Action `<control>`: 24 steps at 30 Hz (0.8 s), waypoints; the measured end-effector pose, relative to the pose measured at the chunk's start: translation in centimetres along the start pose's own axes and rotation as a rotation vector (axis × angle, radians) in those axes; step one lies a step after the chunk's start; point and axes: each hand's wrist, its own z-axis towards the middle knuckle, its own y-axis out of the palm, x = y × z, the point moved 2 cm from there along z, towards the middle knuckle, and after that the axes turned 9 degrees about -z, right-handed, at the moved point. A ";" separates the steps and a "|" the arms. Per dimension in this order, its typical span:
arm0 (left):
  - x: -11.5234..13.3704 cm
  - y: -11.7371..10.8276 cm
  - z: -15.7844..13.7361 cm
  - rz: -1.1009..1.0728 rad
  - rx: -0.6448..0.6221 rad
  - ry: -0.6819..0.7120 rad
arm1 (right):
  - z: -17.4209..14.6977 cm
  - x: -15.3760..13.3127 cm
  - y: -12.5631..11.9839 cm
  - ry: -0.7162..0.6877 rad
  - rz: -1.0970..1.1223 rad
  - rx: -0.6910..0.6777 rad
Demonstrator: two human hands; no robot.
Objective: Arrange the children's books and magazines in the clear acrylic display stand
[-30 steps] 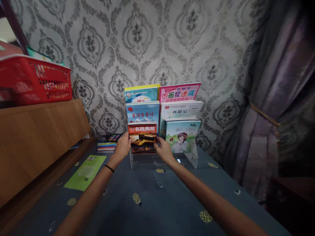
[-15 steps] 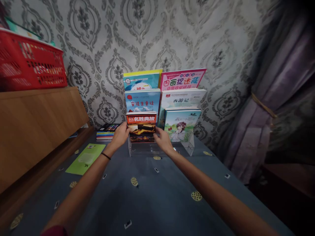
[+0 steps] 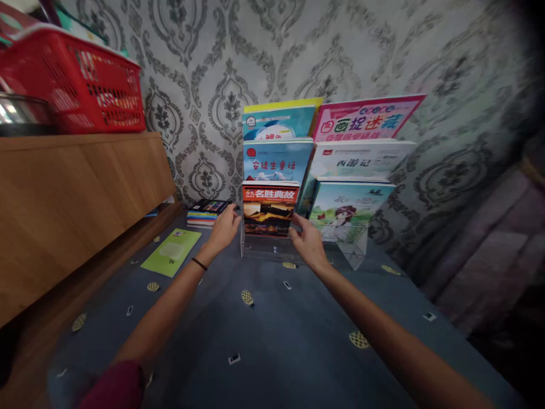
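Observation:
A clear acrylic book rack (image 3: 266,250) holds books upright in stepped rows. At its front left stands a book with a red title band and a Great Wall picture (image 3: 271,210). My left hand (image 3: 225,228) is just left of this book, fingers stretched out and a little apart from its edge. At the right edge of the same book, my right hand (image 3: 309,243) has its fingertips touching or very close to it, holding nothing that I can see. Right of that hand is a pale green-blue book with a drawn figure (image 3: 347,213).
Behind stand a blue book (image 3: 276,159), a white book (image 3: 361,159) and a pink book (image 3: 366,119). A stack of books (image 3: 208,213) and a green booklet (image 3: 172,251) lie left on the patterned cloth. A red basket (image 3: 85,85) sits on a wooden cabinet (image 3: 85,199).
My left hand has come away from the book's left edge. My right hand stays at the right edge. The view has shifted left and closer, so the rack appears larger and further right.

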 end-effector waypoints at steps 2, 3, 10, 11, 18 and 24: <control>-2.2 -0.3 -2.2 0.074 -0.015 -0.056 | -1.2 -0.4 -0.4 -0.025 -0.005 -0.001; -3.5 -0.7 -3.3 0.147 -0.041 -0.106 | -1.8 -0.7 -0.6 -0.034 -0.010 -0.012; -12.8 -6.9 -9.8 0.487 -0.126 -0.587 | -7.2 -1.8 1.1 -0.089 -0.021 -0.161; -13.7 -7.9 -10.5 0.504 -0.123 -0.645 | -8.1 -1.8 1.7 -0.104 -0.016 -0.191; -17.3 -10.4 -13.0 0.520 -0.230 -0.757 | -12.9 -2.1 4.8 -0.128 -0.025 -0.393; -16.4 -9.2 -14.3 0.527 -0.306 -0.635 | -13.6 -3.3 4.5 -0.161 -0.027 -0.485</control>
